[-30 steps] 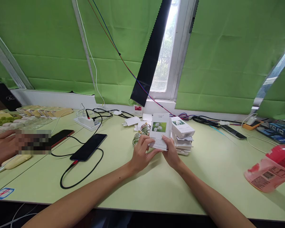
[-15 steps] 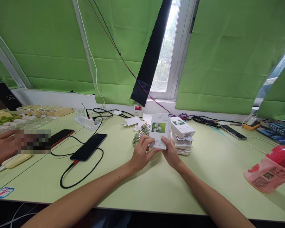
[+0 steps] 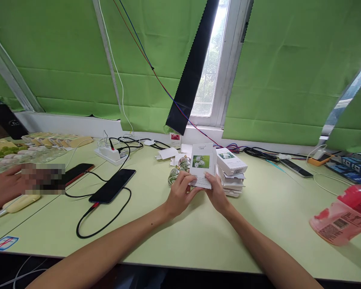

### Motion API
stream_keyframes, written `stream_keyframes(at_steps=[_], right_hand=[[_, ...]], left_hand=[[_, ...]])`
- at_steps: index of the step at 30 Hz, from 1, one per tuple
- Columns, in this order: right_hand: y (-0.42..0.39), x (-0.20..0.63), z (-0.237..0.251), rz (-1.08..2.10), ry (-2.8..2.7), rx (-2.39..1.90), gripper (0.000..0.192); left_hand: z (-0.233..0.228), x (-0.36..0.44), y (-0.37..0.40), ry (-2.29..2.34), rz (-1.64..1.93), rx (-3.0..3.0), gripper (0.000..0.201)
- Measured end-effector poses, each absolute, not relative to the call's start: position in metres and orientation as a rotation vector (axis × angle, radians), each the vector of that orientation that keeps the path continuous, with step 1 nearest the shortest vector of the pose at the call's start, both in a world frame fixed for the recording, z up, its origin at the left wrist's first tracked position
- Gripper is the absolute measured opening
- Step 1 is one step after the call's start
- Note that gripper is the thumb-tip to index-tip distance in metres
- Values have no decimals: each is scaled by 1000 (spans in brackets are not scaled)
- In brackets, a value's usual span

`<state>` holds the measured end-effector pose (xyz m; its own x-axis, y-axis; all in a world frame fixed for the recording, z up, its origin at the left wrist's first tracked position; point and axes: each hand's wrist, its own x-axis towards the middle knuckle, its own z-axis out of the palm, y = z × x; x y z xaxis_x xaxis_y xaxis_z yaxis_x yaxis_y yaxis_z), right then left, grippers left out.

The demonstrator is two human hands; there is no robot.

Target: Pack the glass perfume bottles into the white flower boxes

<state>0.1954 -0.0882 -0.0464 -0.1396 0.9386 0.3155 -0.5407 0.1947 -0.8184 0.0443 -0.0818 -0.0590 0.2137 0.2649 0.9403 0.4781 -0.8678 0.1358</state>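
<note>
Between my two hands is a white cardboard box point(image 3: 202, 160) with a picture of white flowers on green, tilted with its printed face toward me. The fingers and thumb of my left hand point(image 3: 180, 190) close on its lower left edge. My right hand point(image 3: 218, 196) grips the lower right corner, thumb on the front. Just behind my left hand lie round ornaments point(image 3: 173, 175) in clear, green and gold, partly hidden. To the right of the held box stands a stack of similar white boxes point(image 3: 232, 162), the top one showing the same kind of flower picture.
A phone point(image 3: 112, 186) on a cable lies to the left, near a white power strip point(image 3: 108, 154). Another person's hand point(image 3: 6, 186) is by a second phone point(image 3: 78, 174) at far left. A pink-red plastic jar point(image 3: 343, 216) stands at right. Cables run along the wall.
</note>
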Motion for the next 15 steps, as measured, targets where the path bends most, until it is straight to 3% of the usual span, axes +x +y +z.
stream_keyframes(at_steps=[15], right_hand=[[-84,199,-45,1383,-1028,-514,43]], left_hand=[[-63,43,-79,-729,-1689,-2344,8]])
